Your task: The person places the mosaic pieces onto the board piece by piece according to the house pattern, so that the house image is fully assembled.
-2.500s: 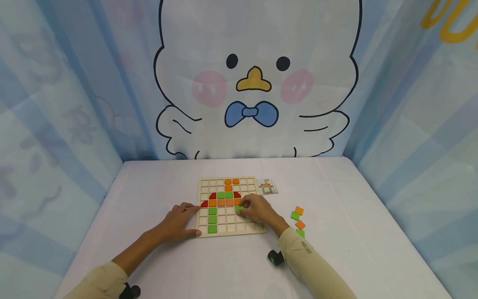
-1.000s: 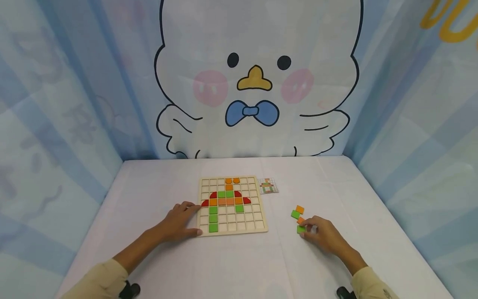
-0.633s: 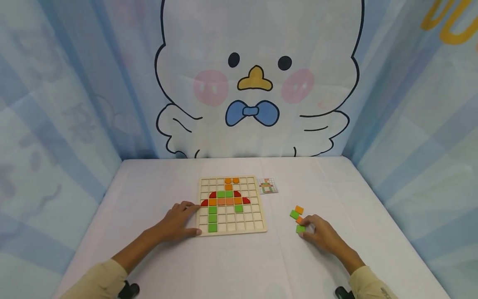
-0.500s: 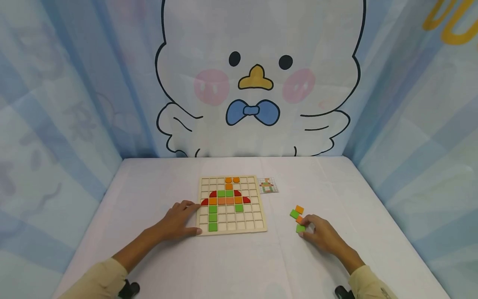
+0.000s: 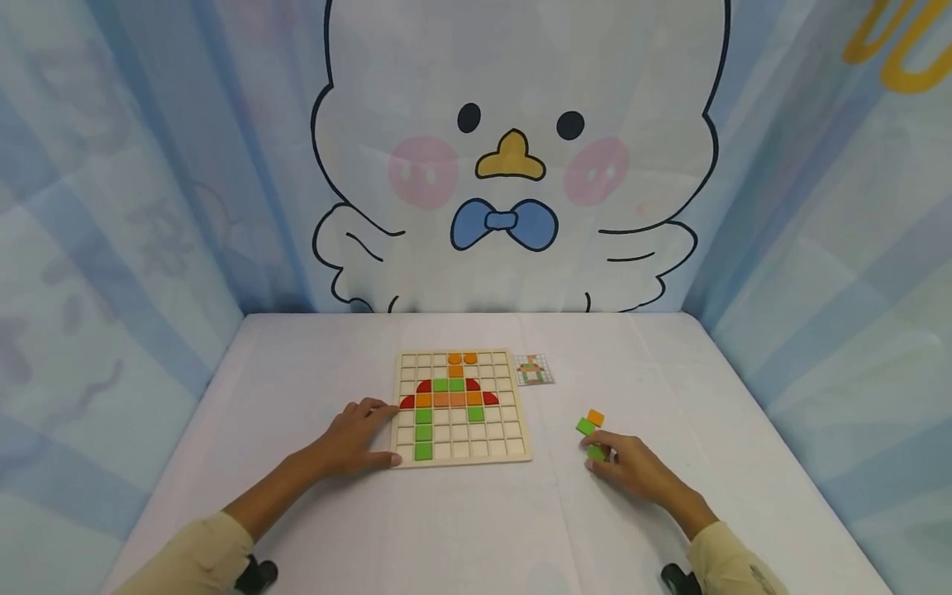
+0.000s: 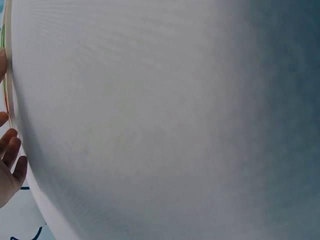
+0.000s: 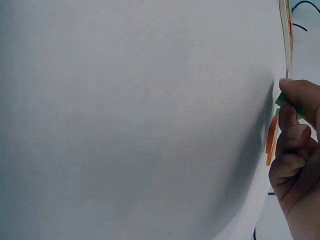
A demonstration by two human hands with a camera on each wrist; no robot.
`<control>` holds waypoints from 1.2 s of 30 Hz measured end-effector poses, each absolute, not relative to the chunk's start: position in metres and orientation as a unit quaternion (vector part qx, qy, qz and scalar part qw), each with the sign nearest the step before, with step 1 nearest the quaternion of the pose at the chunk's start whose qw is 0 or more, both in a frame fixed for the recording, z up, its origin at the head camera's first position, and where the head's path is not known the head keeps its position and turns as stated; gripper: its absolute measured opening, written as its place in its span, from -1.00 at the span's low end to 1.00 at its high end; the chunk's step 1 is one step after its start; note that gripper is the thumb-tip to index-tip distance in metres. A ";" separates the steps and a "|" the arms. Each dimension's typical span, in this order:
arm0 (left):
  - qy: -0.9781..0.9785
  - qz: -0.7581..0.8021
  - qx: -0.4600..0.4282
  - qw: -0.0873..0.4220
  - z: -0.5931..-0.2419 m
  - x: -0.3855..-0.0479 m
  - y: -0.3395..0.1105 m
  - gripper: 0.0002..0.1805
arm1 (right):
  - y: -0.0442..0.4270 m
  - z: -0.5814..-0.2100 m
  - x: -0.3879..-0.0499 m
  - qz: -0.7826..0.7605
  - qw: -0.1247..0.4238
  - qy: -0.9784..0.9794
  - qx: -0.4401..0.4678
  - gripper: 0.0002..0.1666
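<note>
A wooden grid board (image 5: pixel 464 464) lies on the table with green, orange and red tiles in its cells. My left hand (image 5: pixel 355 440) rests at the board's left edge, fingertips and thumb touching the frame; in the left wrist view only part of that hand (image 6: pixel 11 170) shows. To the right of the board, my right hand (image 5: pixel 632 469) pinches a green square tile (image 5: pixel 597 453) between thumb and index finger. The right wrist view shows this green tile (image 7: pixel 282 99) between the fingertips. Just beyond the fingers lie a green tile (image 5: pixel 585 426) and an orange tile (image 5: pixel 596 417).
A small pattern card (image 5: pixel 534 370) lies against the board's upper right side. Another orange tile is mostly hidden behind the right fingers. A cartoon-printed curtain (image 5: pixel 506 281) closes off the back of the white table (image 5: pixel 320 355), with striped curtains at both sides.
My right hand went from the board to the loose tiles, leaving a green tile under the right orange one, then gripped another green tile and shifted slightly left. The left hand stayed put.
</note>
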State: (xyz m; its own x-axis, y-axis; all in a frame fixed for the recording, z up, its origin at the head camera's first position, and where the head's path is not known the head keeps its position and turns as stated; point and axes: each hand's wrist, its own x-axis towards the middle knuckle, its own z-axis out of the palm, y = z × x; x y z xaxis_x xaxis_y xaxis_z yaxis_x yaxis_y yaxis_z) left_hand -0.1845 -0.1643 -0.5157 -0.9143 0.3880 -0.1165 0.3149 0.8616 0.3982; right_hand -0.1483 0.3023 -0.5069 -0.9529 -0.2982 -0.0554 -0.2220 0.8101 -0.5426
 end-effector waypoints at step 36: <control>0.960 0.197 0.183 0.083 -0.514 -0.181 -0.165 -0.03 | 0.166 -0.510 -0.206 -0.375 0.114 0.893 -0.220 -0.66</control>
State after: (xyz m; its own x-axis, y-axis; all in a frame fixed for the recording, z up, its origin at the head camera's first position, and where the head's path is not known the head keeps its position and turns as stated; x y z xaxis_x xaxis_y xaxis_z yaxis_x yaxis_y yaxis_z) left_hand -0.1807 -0.1646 -0.5140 -0.9191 0.3844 -0.0871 0.3191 0.8554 0.4079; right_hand -0.2065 0.1656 -0.5103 -0.8775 -0.4780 -0.0386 -0.3073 0.6221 -0.7202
